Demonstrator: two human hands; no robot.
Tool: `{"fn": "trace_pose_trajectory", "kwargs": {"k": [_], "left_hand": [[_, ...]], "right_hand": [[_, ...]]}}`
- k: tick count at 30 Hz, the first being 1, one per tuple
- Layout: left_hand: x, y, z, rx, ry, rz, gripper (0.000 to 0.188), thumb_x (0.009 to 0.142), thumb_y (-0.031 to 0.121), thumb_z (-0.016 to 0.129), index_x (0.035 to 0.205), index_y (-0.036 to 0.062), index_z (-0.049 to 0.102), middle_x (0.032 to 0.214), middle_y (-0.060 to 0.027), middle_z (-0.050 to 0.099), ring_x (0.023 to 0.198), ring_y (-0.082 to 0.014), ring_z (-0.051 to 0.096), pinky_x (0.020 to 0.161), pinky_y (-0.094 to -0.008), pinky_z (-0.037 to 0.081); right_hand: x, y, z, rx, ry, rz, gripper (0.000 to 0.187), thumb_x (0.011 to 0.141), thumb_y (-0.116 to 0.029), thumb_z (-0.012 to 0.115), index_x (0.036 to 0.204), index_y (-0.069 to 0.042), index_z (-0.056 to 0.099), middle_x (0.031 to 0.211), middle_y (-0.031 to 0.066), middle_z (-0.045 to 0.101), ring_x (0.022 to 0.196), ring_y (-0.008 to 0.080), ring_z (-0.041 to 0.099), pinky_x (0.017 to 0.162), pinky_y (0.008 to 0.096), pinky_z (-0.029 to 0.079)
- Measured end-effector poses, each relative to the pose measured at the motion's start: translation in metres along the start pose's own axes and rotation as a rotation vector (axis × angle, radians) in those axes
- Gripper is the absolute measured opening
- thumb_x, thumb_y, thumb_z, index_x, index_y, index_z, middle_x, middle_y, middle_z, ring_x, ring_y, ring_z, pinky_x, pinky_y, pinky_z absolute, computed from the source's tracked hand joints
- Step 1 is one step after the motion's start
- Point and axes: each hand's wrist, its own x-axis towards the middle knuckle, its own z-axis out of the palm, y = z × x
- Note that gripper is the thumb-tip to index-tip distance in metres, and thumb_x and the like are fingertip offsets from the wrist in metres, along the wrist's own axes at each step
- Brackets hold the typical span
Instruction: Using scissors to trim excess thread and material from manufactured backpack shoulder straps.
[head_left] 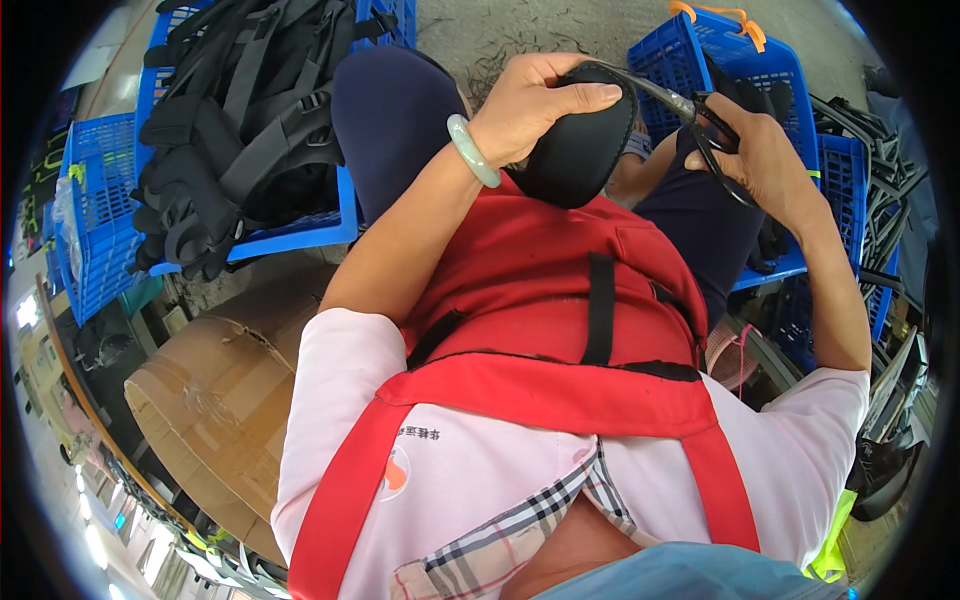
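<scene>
My left hand (540, 105) is closed on a black padded piece (580, 150) with a stitched, rounded edge, held up above my lap. The thumb lies over its face, while the other fingers are partly hidden behind it. A pair of scissors (712, 140) with black handles is in my right hand (755, 160), the fingers through the loops. Their metal blades reach left to the upper edge of the padded piece. Whether the blades are parted there is too small to tell.
At the left, a blue crate (300, 237) holds a heap of black straps and padded parts (240, 140). Another blue crate (665, 55) stands at the right, beside bundled dark strips (890, 190). A cardboard box (215, 400) sits by my left elbow. Dark thread scraps (500, 55) litter the floor ahead.
</scene>
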Motion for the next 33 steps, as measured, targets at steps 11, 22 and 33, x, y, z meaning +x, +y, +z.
{"fn": "trace_pose_trajectory", "kwargs": {"k": [11, 22, 33], "left_hand": [[0.000, -0.005, 0.004, 0.044, -0.045, -0.055, 0.026, 0.087, 0.007, 0.067, 0.110, -0.0045, 0.063, 0.095, -0.0050, 0.068, 0.084, -0.0085, 0.064, 0.077, -0.0215, 0.051], [0.000, -0.006, 0.006, 0.022, -0.109, -0.046, 0.025, 0.088, 0.008, 0.067, 0.108, -0.0046, 0.064, 0.094, -0.0034, 0.067, 0.082, -0.0065, 0.062, 0.076, -0.0205, 0.050], [0.000, -0.014, 0.005, 0.009, -0.143, -0.101, 0.023, 0.088, 0.007, 0.067, 0.107, -0.0048, 0.064, 0.092, -0.0039, 0.068, 0.083, -0.0063, 0.063, 0.074, -0.0192, 0.051]], "right_hand": [[0.006, -0.005, -0.023, -0.064, -0.167, 0.012, 0.054, 0.077, -0.043, 0.073, 0.093, 0.002, 0.047, 0.065, 0.0158, 0.041, 0.062, 0.0318, 0.035, 0.058, 0.0393, 0.037], [0.008, -0.003, -0.028, -0.077, -0.186, -0.070, 0.058, 0.075, -0.044, 0.074, 0.097, 0.002, 0.045, 0.067, 0.0163, 0.042, 0.064, 0.0343, 0.038, 0.060, 0.0401, 0.038], [0.022, -0.007, -0.040, -0.290, -0.218, -0.087, 0.060, 0.071, -0.045, 0.075, 0.103, 0.000, 0.051, 0.064, 0.0169, 0.045, 0.063, 0.0376, 0.046, 0.060, 0.0425, 0.038]]}}
